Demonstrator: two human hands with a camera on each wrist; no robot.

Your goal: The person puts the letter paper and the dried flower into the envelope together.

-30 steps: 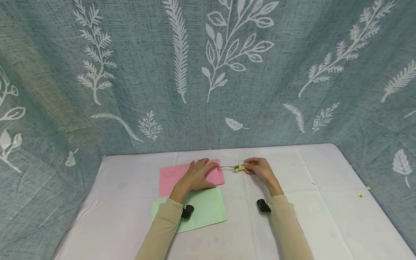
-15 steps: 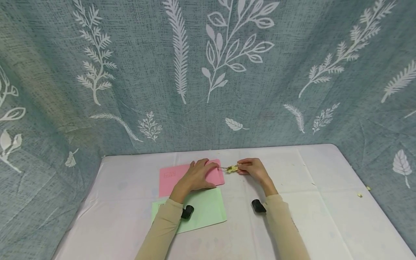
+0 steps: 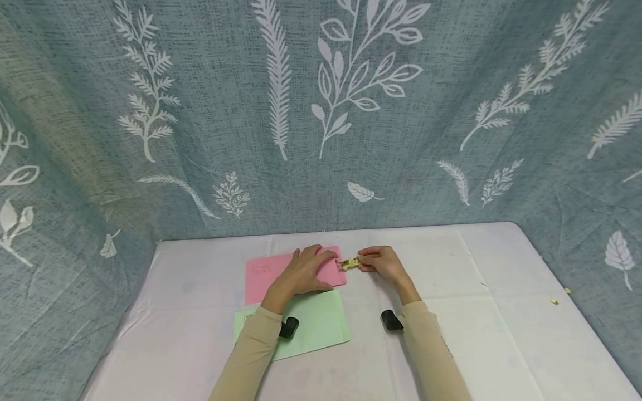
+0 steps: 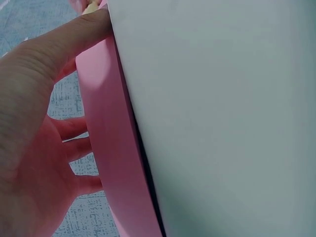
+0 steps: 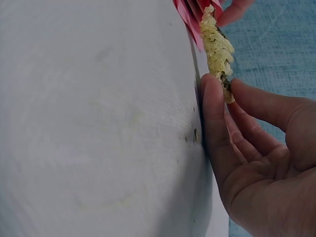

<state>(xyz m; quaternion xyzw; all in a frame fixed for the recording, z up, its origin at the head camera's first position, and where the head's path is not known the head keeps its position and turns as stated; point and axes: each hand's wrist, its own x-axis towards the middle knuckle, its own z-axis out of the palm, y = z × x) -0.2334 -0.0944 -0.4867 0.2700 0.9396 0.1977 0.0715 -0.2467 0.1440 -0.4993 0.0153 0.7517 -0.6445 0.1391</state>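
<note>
A pink paper envelope (image 3: 263, 278) lies toward the back of the table. My left hand (image 3: 303, 275) spans it near its right end, thumb on the near edge and fingers at the far edge, gripping it. Its mouth gapes in the right wrist view. There, my right hand (image 5: 261, 143) pinches the tip of a dried flower sprig (image 5: 217, 49) with pale yellow blossoms between thumb and index finger. The sprig's other end reaches into the mouth of the envelope, and its stem is hidden inside.
A light green envelope (image 3: 318, 323) lies in front of the pink one, partly under my left forearm. Small yellow petals (image 3: 554, 302) are scattered at the table's right edge. A patterned blue-grey curtain (image 3: 301, 184) hangs behind the white tablecloth (image 3: 476, 345).
My right hand has moved left with the dried flower sprig, whose thin stem has slid into the pink envelope. My left hand has stayed in place.
</note>
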